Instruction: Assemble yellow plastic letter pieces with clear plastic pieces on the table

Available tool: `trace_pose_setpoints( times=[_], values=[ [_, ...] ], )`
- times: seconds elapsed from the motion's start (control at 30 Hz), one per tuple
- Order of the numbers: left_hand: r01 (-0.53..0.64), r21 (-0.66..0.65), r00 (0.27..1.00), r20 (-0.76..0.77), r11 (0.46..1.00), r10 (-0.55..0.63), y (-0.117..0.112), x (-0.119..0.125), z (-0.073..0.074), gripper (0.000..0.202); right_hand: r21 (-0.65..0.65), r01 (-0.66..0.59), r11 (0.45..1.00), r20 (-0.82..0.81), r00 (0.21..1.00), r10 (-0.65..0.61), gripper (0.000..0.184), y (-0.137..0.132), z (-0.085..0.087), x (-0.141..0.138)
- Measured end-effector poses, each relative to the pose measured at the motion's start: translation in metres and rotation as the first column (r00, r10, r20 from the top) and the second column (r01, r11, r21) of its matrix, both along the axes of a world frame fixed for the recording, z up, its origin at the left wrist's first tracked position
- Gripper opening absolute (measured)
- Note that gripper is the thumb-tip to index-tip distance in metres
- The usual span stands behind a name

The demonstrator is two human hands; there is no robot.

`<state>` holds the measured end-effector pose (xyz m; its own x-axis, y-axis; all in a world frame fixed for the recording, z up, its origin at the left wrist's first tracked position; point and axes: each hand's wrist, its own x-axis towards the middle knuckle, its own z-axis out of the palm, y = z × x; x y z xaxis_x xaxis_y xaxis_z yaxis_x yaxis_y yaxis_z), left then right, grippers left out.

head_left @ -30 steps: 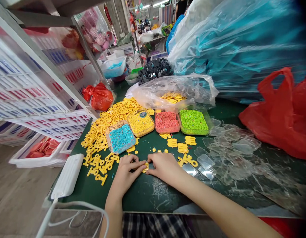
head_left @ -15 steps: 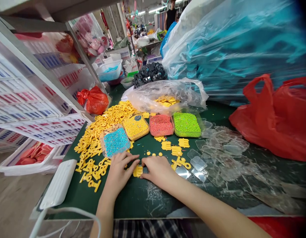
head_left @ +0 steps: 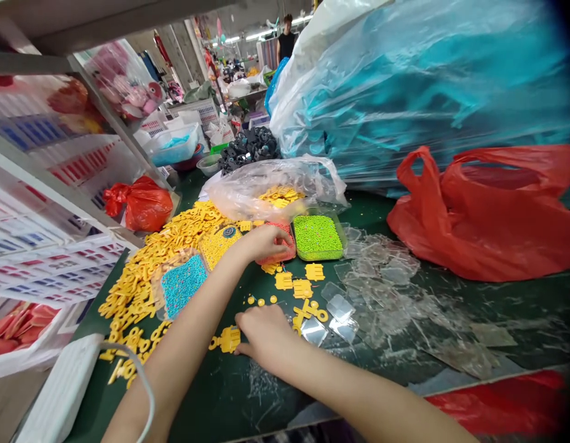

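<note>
**Yellow piece under the right hand, left hand at the pink beads**

The yellow piece [head_left: 228, 339] is a small flat plastic part, bright yellow, with a square body and a short stem that ends in a round knob. It lies flat on the green worktop [head_left: 248, 394], near the front edge.

The right hand [head_left: 262, 333] rests on the worktop just beside the piece, on its right. The fingers are curled down and their tips touch the right edge of the piece; I cannot tell if the grip really pinches it or only presses on it. The left hand [head_left: 262, 241] is stretched forward, well apart from the piece. It lies over the tray of pink beads [head_left: 285, 246], with the fingers bent down to the beads; whether something is between the fingertips is hidden.

The long axis of the piece runs about left to right in the view. The knob end points to the left, away from the right hand, and the square end is at the fingertips.

Beside the pink tray stand a tray of green beads [head_left: 318, 237], a tray of yellow beads [head_left: 217, 243] and a tray of blue beads [head_left: 183, 285]. A heap of yellow parts [head_left: 150, 264] lies on the left, and clear plastic covers [head_left: 381, 289] lie on the right.
</note>
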<state>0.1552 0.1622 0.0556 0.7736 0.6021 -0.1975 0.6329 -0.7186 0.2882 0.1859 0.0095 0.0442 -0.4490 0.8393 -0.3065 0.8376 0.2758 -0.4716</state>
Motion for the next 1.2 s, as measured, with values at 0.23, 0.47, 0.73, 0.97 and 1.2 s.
trace_pose_setpoints(
  times=[0.23, 0.47, 0.73, 0.97, 1.2],
  values=[
    [0.047, -0.086, 0.995, -0.08, 0.995, -0.054, 0.023, 0.013, -0.007, 0.019, 0.003, 0.0, 1.0, -0.013, 1.0, 0.0, 0.023, 0.0, 0.002, 0.002],
    [0.07, -0.084, 0.997, -0.039, 0.994, -0.074, 0.019, 0.011, -0.017, 0.009, 0.024, -0.005, 1.0, -0.03, 1.0, 0.006, 0.022, 0.0, 0.0, 0.003],
    [0.046, -0.037, 0.999, 0.021, 0.998, -0.045, 0.016, 0.004, -0.016, 0.02, 0.024, -0.019, 1.0, 0.002, 1.0, 0.019, 0.027, 0.001, -0.005, -0.001],
    [-0.206, 0.106, 0.872, 0.472, 0.973, 0.133, -0.043, -0.042, 0.009, 0.018, 0.059, -0.017, 0.998, 0.011, 1.0, 0.016, 0.026, -0.001, -0.01, -0.001],
    [-0.525, -0.046, 0.64, 0.637, 0.85, 0.43, -0.144, -0.126, -0.041, 0.019, 0.061, 0.029, 0.998, 0.004, 1.0, -0.029, 0.032, 0.0, -0.021, -0.005]
  ],
)
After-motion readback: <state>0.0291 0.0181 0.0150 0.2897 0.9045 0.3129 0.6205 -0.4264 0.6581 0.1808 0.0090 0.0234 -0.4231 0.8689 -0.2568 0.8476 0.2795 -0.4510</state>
